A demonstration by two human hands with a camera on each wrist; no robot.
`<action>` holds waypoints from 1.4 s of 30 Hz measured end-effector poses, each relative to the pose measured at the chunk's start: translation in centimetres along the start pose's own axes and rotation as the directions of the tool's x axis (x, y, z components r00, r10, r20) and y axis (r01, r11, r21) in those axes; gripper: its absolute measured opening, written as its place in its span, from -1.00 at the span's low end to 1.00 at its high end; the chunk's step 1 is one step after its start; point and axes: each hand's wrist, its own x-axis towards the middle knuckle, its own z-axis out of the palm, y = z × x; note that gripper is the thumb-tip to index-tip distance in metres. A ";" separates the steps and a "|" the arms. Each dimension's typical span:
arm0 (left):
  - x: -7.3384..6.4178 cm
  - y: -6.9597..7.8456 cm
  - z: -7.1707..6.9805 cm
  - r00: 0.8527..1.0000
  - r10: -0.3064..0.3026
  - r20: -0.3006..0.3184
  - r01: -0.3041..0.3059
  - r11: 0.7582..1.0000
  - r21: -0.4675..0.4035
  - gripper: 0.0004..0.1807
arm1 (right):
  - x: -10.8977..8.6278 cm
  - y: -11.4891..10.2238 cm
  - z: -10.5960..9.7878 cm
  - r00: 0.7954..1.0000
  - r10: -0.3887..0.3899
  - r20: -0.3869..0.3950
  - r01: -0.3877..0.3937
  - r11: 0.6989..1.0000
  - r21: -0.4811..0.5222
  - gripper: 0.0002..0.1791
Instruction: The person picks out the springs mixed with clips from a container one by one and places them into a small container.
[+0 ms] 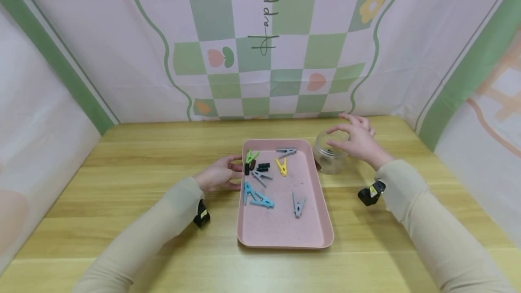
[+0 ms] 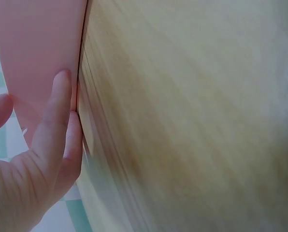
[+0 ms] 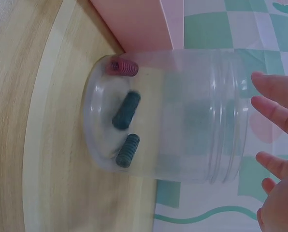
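My left hand (image 1: 221,173) rests its fingertips against the outer left wall of a pink tray (image 1: 285,242), fingers fairly straight. Beside the tray's right wall stands a clear lidless jar (image 1: 334,165). Over its mouth hovers my right hand (image 1: 360,143), fingers spread and holding nothing. In the right wrist view, a reddish ribbed cylinder (image 3: 127,68) and two dark ones (image 3: 127,111) lie at the jar's bottom. Similar small black ribbed pieces (image 1: 263,165) and a brown one (image 1: 253,164) lie in the tray's upper left.
Clothespins are scattered in the tray: a green one (image 1: 251,156), a yellow one (image 1: 282,167), two blue ones (image 1: 264,202) and three grey ones (image 1: 298,207). The wooden table (image 1: 163,148) ends at a patterned cloth backdrop (image 1: 252,58), with cloth on both sides.
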 end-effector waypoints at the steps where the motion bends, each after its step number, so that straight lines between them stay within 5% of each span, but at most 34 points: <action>1: 0.0 0.0 0.0 1.000 -0.004 -0.003 0.004 1.000 -0.003 -0.29 | 0.0 -0.1 0.0 1.000 -0.002 0.000 0.002 1.000 0.002 -0.62; 42: 0.1 -0.2 0.0 1.000 0.004 0.001 -0.004 1.000 -0.030 -0.29 | 1.4 -8.0 2.2 0.978 -0.195 0.076 0.193 0.981 0.034 -0.69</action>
